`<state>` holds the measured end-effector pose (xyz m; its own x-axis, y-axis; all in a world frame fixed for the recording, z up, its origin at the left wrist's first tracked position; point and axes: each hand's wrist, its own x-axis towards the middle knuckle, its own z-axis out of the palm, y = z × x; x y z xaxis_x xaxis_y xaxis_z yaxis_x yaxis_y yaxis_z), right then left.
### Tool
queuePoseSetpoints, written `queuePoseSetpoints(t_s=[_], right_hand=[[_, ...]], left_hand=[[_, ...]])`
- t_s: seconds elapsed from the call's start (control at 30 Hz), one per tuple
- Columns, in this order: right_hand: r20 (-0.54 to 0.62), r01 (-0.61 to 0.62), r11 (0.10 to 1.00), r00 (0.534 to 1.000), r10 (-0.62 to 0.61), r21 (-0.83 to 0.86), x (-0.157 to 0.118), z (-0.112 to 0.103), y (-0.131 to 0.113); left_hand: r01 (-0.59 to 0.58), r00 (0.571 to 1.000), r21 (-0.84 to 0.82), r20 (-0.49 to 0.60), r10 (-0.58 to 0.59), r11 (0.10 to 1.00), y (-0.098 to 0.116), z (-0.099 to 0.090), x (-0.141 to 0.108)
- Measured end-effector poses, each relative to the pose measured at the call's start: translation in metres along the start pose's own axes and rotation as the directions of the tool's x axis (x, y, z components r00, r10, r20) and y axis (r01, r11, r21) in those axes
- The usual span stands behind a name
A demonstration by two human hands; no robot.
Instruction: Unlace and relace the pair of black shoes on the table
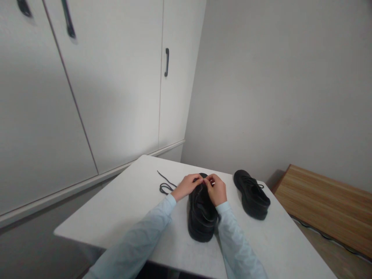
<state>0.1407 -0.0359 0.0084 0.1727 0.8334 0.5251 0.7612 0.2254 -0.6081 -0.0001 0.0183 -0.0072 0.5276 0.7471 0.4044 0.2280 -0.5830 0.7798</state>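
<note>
The left hand [188, 185] and right hand [217, 190] have curled fingertips together, their grip unclear, over the far half of a chunky black shoe [202, 229], equally near both, pointing away, heel near, on the white flat-topped table [128, 211]; a thin black lace [165, 188] lies left.

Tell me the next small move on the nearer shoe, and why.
Probably draw in the slack black shoelace: its loops lie loose on the white table, the left hand and right hand are close together at the front of the nearer black shoe, and the other black shoe is laced.
</note>
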Motion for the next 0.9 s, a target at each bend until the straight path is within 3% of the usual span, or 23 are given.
queuePoseSetpoints(t_s=[0.2, 0.3, 0.4, 0.47, 0.67, 0.8, 0.9], right_hand=[[0.033, -0.179, 0.951, 0.984, 0.176, 0.253, 0.011, -0.022, 0.025], [0.185, -0.379, 0.872, 0.923, 0.336, 0.309, 0.012, -0.027, 0.033], [0.337, -0.512, 0.797, 0.848, 0.409, 0.321, 0.011, -0.026, 0.033], [0.373, -0.547, 0.778, 0.823, 0.430, 0.309, 0.010, -0.025, 0.031], [0.341, -0.573, 0.734, 0.815, 0.467, 0.365, 0.009, -0.023, 0.026], [0.379, -0.605, 0.684, 0.794, 0.475, 0.408, 0.008, -0.025, 0.022], [0.415, -0.633, 0.651, 0.772, 0.482, 0.420, 0.008, -0.027, 0.020]], left_hand=[[-0.050, 0.997, -0.161, -0.058, 0.041, 0.986, 0.010, -0.002, -0.002], [-0.057, 0.996, -0.270, -0.084, 0.035, 0.961, 0.013, 0.000, 0.000], [-0.071, 0.991, -0.317, -0.134, 0.029, 0.946, 0.015, 0.001, 0.002], [-0.084, 0.985, -0.341, -0.173, 0.025, 0.936, 0.016, 0.001, 0.003], [-0.107, 0.980, -0.289, -0.191, 0.052, 0.951, 0.017, 0.000, 0.004], [-0.066, 0.987, -0.211, -0.157, 0.033, 0.975, 0.014, 0.003, 0.005], [-0.056, 0.997, -0.088, -0.062, 0.050, 0.995, 0.011, 0.008, 0.008]])
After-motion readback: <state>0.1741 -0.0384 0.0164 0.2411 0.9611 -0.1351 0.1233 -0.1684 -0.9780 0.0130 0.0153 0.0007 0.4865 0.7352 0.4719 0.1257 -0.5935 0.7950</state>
